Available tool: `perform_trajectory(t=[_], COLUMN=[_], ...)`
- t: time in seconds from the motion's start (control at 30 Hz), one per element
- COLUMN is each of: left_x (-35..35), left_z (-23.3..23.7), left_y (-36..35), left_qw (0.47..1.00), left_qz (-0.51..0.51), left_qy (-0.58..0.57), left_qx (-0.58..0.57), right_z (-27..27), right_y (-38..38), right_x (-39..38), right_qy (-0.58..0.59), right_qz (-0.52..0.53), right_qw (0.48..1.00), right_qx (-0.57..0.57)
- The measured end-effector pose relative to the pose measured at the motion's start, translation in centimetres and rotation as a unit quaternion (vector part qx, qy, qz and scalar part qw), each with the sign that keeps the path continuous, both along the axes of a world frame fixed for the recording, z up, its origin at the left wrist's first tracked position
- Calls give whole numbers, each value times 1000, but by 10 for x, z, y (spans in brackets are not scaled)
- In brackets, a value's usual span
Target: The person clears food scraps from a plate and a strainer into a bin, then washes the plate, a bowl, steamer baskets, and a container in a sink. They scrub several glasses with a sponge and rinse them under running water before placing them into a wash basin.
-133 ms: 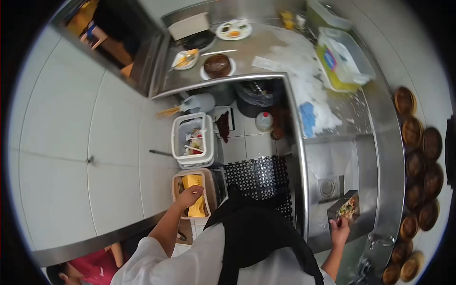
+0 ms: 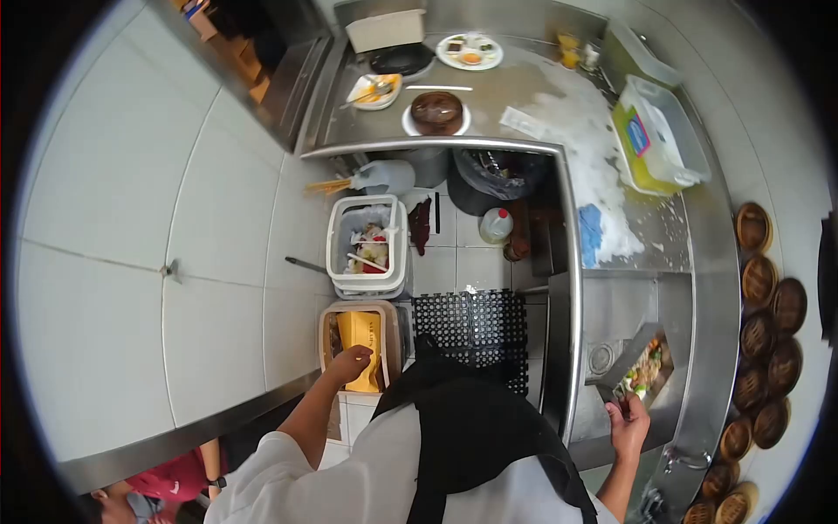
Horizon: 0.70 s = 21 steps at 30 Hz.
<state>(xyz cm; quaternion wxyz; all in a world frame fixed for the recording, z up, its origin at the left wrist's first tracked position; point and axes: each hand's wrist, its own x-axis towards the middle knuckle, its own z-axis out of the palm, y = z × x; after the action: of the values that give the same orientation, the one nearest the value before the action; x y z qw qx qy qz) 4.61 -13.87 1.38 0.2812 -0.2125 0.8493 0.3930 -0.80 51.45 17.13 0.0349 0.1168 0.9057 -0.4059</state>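
Observation:
In my right hand [image 2: 627, 424] is a grey metal box-shaped strainer [image 2: 656, 334], gripped at its near edge. It is tilted over the sink [image 2: 602, 301], and wet food scraps [image 2: 644, 371] lie inside. My left hand [image 2: 355, 358] hovers at a brown bin [image 2: 391, 316] on the floor, fingers closed. Beneath and beside them lies a yellow packet [image 2: 358, 330] with dark print. Whether the fingers pinch that packet or something else is hidden.
Behind the brown bin stands a white bucket [image 2: 336, 231] of waste. A steel counter [image 2: 515, 83] carries a plate with a brown round item [image 2: 436, 113], dishes, foam and a blue cloth [image 2: 589, 234]. Round woven baskets [image 2: 758, 284] line the right wall. Another person [image 2: 170, 476] is at lower left.
The view has shifted, so the counter appears farther right. The strainer in my right hand has turned and shows more of its contents. My left hand stays by the yellow packet.

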Motion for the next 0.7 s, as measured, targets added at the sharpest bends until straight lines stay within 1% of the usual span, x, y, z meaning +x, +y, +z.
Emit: perform_trajectory(t=[0.03,0.07,0.1,0.17,0.2,0.23,0.3,0.37,0.4,0.43,0.47,0.5,0.53,0.57,0.63,0.67,0.7], left_x=[12,26,38,60,71,80,77,78,80,87,92,99,108,118,151,170,183], left_z=[-35,-60,-63,-68,-68,-69,-45,-40,-45,-50,-55,-52,-41,-34,-29,-22,-19], left_y=[13,24,18,14,16,20,30,33,36,38,41,45,49,55,72,85,98], left_qw=[1000,999,999,994,993,988,977,965,960,944,924,918,907,893,869,867,863], left_qz=[-10,3,18,92,105,142,205,238,255,303,351,366,402,438,486,497,505], left_qy=[17,20,20,31,33,22,15,35,37,50,63,64,64,63,60,37,17], left_qx=[18,38,41,41,45,49,59,107,109,123,137,135,108,82,66,23,-20], right_z=[23,32,41,66,65,61,49,22,3,-18,-40,-66,-98,-137,-230,-269,-301], right_y=[-9,-13,-39,-105,-136,-167,-231,-295,-328,-361,-395,-431,-470,-507,-566,-581,-599], right_x=[-19,-33,-53,-96,-116,-136,-173,-206,-222,-237,-253,-268,-282,-297,-323,-324,-331], right_qy=[31,58,59,122,149,178,134,95,57,15,-53,-123,-168,-215,-374,-387,-432], right_qz=[44,95,111,282,332,380,438,473,477,478,478,473,461,441,322,334,224], right_qw=[998,991,989,946,926,902,887,876,874,869,862,851,818,774,719,711,695], right_qx=[25,70,73,106,103,100,53,-21,-74,-128,-161,-192,-300,-400,-490,-483,-530])
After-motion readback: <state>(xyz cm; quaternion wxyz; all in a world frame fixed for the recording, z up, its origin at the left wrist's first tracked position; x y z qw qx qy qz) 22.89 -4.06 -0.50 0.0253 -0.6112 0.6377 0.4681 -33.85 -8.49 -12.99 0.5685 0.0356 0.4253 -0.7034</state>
